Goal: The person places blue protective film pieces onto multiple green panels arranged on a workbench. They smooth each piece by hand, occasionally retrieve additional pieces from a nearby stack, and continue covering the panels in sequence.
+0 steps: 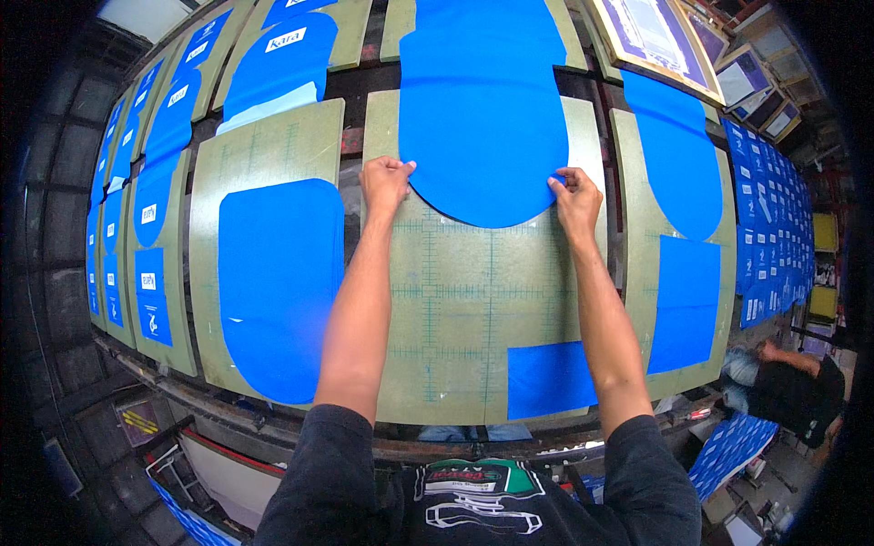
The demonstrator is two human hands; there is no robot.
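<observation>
A large blue fabric panel (484, 118) with a rounded near end lies over a greenish board (455, 314) marked with ruled lines. My left hand (386, 187) pinches the left side of its curved edge between thumb and fingers. On the opposite side, my right hand (577, 202) grips the same edge in a pinch. The panel's far part runs onto the board behind. Nearer to me, a small blue fabric rectangle (551, 378) lies flat, partly covered by my right forearm. Left of my left forearm rests a stack of rounded blue panels (280, 282).
Printed blue panels (278, 68) cover boards at the left and back. A wooden-framed screen (651, 45) sits far right, above another blue panel (674, 173). Dark gaps separate the boards. A person in black (792, 387) is at the lower right, near hanging printed blue fabric (769, 218).
</observation>
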